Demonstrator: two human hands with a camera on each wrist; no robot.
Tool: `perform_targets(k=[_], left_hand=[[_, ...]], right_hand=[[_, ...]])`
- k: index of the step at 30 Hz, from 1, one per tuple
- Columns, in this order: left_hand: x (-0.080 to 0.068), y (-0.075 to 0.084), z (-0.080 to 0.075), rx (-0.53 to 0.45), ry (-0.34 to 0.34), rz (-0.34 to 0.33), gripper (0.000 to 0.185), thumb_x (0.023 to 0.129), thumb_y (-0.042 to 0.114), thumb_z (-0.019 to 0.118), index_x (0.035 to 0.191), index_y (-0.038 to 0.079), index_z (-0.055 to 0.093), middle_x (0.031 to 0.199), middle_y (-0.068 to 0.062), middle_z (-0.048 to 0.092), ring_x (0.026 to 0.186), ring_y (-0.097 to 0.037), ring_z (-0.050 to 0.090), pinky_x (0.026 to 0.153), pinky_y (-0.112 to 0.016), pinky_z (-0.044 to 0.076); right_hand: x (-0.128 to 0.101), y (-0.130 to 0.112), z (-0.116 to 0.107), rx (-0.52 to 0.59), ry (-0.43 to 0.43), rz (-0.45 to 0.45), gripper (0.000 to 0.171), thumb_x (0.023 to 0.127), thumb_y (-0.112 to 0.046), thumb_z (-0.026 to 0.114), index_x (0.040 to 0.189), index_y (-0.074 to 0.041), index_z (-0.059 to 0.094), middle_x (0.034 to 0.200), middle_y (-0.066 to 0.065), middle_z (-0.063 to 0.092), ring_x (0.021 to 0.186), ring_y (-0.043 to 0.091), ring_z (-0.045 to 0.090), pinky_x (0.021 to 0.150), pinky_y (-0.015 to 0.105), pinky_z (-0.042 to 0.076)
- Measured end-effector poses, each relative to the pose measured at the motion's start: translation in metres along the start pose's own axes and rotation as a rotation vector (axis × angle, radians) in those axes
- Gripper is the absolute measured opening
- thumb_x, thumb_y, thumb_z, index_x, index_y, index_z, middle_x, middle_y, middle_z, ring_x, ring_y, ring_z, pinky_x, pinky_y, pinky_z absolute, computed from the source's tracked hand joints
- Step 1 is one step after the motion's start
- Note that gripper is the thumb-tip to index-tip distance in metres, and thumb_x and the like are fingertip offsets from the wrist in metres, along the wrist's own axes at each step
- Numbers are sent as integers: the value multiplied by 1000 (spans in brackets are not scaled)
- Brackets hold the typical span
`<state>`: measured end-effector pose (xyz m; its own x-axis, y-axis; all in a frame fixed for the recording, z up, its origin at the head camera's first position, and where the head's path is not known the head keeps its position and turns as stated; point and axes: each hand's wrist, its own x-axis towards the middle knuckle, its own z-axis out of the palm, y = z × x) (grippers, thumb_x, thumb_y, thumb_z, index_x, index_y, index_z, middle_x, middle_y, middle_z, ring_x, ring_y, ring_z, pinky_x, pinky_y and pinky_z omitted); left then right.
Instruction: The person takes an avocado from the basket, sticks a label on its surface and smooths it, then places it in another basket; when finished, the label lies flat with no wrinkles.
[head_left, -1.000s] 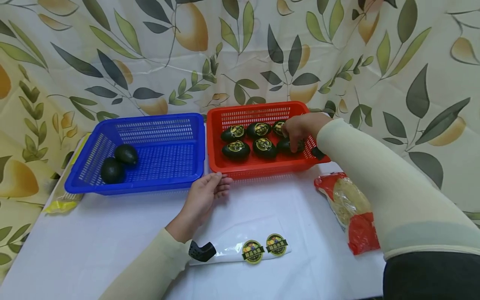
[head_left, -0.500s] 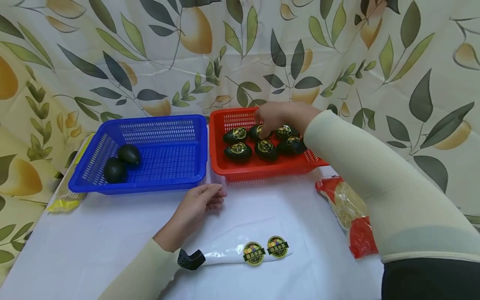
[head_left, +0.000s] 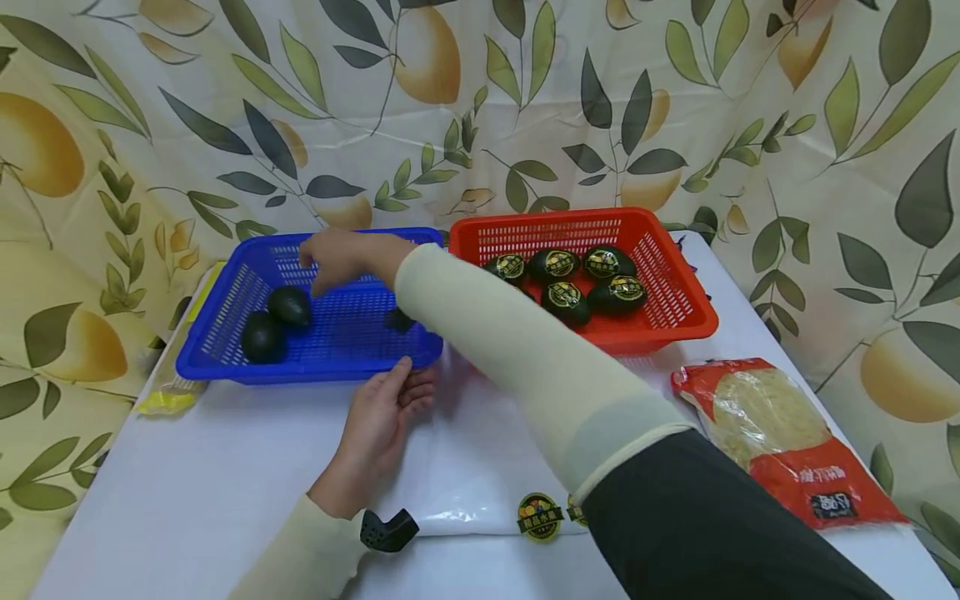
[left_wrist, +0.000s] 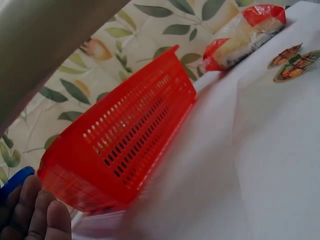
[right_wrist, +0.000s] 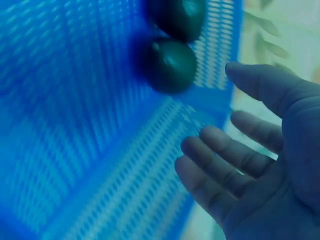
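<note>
Two dark green avocados (head_left: 289,307) without labels lie at the left end of the blue basket (head_left: 225,375). My right hand (head_left: 348,258) hovers over that basket beside them. In the right wrist view its fingers (right_wrist: 220,185) are spread and hold nothing. My left hand (head_left: 378,417) is at the blue basket's front right corner, thumb right at the rim and the other fingers loosely bent. Several avocados (head_left: 617,295) with round gold-and-black stickers lie in the red basket (head_left: 682,325); my right sleeve covers part of it.
A glossy white sheet (head_left: 450,512) with round stickers (head_left: 540,517) lies at the front, partly under my right arm in view. To the right is a red-and-clear food packet (head_left: 780,433). A yellow packet (head_left: 168,400) sits left of the blue basket, before a patterned curtain (head_left: 480,125).
My right hand has moved left from over the red basket to over the blue one. My left hand dropped back from the red basket's corner, then came up to the blue basket's rim.
</note>
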<state>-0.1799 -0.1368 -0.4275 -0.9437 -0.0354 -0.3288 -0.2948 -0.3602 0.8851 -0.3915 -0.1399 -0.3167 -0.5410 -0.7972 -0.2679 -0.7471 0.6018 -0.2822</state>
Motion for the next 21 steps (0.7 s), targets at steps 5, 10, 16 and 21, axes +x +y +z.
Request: perform_targets(k=[5, 10, 16, 21], left_hand=[[-1, -3, 3, -30, 7, 32, 30, 109, 23, 54, 108, -2, 71, 99, -6, 74, 95, -22, 69, 91, -37, 58], [-2, -6, 4, 27, 8, 49, 24, 110, 16, 49, 114, -2, 64, 95, -3, 67, 87, -18, 66, 84, -34, 56], [-1, -3, -3, 87, 7, 62, 23, 112, 12, 38, 117, -3, 55, 91, 0, 60, 82, -14, 56, 78, -30, 49], [-1, 1, -4, 65, -6, 65, 26, 112, 14, 42, 114, -4, 61, 92, -3, 65, 85, -17, 63, 84, -34, 54]], right_hand=[[48, -22, 21, 52, -77, 60, 75, 98, -40, 70, 162, -18, 36, 165, -4, 40, 152, 10, 35, 122, 21, 30], [75, -32, 30, -10, -160, 128, 77, 100, -41, 67, 164, -21, 30, 168, -6, 34, 155, 10, 29, 125, 22, 24], [93, -45, 34, -43, -265, 173, 67, 98, -30, 72, 157, -21, 42, 156, -2, 48, 142, 12, 45, 117, 23, 37], [85, -47, 27, -51, -251, 138, 63, 98, -31, 73, 153, -18, 44, 150, -2, 52, 134, 12, 49, 114, 24, 40]])
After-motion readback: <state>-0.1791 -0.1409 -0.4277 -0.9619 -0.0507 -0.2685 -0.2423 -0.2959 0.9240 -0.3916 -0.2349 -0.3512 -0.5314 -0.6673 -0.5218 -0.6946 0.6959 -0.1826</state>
